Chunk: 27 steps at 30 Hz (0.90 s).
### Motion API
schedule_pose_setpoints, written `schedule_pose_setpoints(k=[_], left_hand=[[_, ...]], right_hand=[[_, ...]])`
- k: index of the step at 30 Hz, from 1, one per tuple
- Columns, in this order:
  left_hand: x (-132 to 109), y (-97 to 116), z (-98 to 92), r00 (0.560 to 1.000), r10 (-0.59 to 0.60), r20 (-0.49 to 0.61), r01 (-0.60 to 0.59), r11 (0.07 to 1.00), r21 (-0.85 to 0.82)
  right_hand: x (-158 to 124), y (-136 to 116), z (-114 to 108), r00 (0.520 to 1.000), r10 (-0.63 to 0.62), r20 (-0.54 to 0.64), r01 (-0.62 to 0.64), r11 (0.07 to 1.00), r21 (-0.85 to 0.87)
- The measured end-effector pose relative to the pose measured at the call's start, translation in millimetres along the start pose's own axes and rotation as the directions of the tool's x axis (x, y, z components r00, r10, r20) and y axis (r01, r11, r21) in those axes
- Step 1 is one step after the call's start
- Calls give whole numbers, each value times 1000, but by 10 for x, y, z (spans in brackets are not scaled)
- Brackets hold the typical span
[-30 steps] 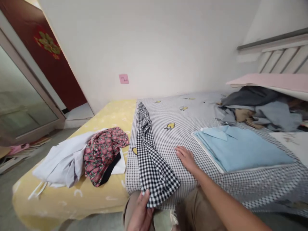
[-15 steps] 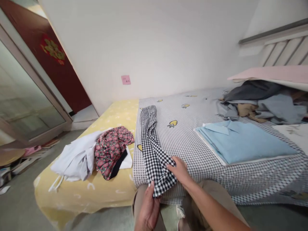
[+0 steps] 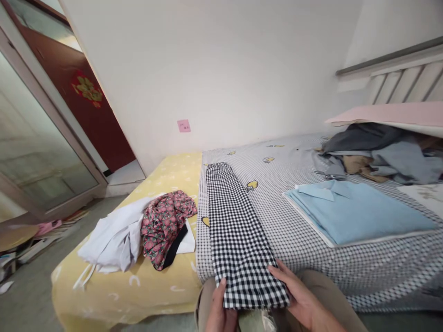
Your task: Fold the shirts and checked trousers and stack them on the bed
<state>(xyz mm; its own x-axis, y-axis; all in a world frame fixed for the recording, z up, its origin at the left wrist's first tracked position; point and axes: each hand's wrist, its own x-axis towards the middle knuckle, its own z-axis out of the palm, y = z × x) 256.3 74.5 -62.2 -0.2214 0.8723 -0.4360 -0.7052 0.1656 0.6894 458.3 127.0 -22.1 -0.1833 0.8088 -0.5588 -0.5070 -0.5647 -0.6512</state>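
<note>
A black-and-white checked garment (image 3: 238,235), long and narrow like folded trousers, lies fairly flat across the bed with its near end over my knees. At its near left corner, my left hand (image 3: 220,306) pinches the cloth, thumb on top and fingers underneath. My right hand (image 3: 296,293) grips the near right edge the same way, its thumb resting on the checks. Slight ripples show in the fabric between the two hands. The garment's far end rests loose on the checked bedsheet (image 3: 270,198).
Left on the yellow sheet (image 3: 138,299) lie white clothing (image 3: 114,235) and a crumpled red floral garment (image 3: 166,226). A folded light-blue shirt (image 3: 353,207) lies to the right. Behind it, grey and brown clothes (image 3: 384,152) are heaped under a pink item (image 3: 387,113). A wall stands behind the bed.
The checked garment has gone from bunched and twisted to spread wide and flat. My right hand has moved right and nearer to me with its edge; my left hand keeps the left corner.
</note>
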Motion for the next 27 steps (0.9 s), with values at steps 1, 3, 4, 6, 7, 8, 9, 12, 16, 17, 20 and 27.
schedule_pose_setpoints(k=[1,3,4,6,7,8,9,12,16,17,20,27], left_hand=[[-26,22,9,1000,-25,17,25,998,-53],[-96,70,44,996,-56,68,69,979,-191],[-134,96,66,995,-49,92,71,965,-251],[-197,144,109,992,-7,124,48,944,-327],[-218,165,124,992,20,127,26,937,-350],[-233,181,134,991,47,125,2,930,-367],[-242,191,139,990,74,117,-25,925,-378],[-264,181,137,978,163,127,-114,939,-325],[-294,90,155,951,163,262,-157,987,-44],[-293,62,167,948,164,273,-179,983,29],[-265,-10,204,940,217,263,-270,945,185],[-262,2,257,970,161,181,-194,963,186]], right_hand=[[-39,-31,22,999,28,36,-29,1000,6],[-85,-57,41,991,24,130,-25,1000,8],[-92,-51,36,984,-1,175,-1,1000,12],[-84,-19,5,978,-39,205,34,999,26],[-74,1,-19,982,-35,186,30,999,29],[-64,20,-45,989,-19,149,15,999,28],[-56,37,-73,994,1,108,-4,1000,29],[-59,74,-142,998,46,35,-47,999,27],[-98,109,-189,997,81,18,-80,997,-21],[-101,118,-198,996,88,11,-88,996,-34],[-80,146,-228,995,95,-3,-95,994,-57],[-13,194,-195,995,95,-17,-96,994,-44]])
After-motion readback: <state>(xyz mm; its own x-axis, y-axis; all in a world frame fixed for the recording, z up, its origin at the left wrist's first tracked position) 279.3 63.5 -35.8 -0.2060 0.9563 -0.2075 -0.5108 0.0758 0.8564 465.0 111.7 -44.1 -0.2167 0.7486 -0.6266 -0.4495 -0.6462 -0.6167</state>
